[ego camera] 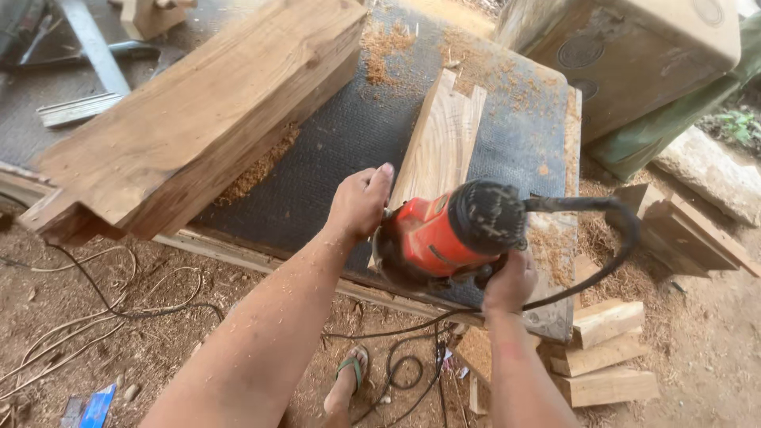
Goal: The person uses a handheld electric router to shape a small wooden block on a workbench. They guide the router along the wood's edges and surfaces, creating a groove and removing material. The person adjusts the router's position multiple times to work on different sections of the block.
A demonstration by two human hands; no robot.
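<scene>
An orange and black power router (444,231) stands on the near end of a pale wooden plank (441,139) that lies on a dark-covered workbench (333,150). My left hand (361,200) presses against the router's left side and the plank's edge, fingers together and thumb up. My right hand (507,279) grips the router's lower right side, near where its black cable (610,261) leaves the body and loops right. The plank's far end is notched.
A thick wooden beam (198,111) lies diagonally on the bench's left part, with sawdust beneath it. Offcut blocks (606,357) sit on the ground at right. Cables (111,309) trail over the dirt. My sandalled foot (349,380) is below the bench edge.
</scene>
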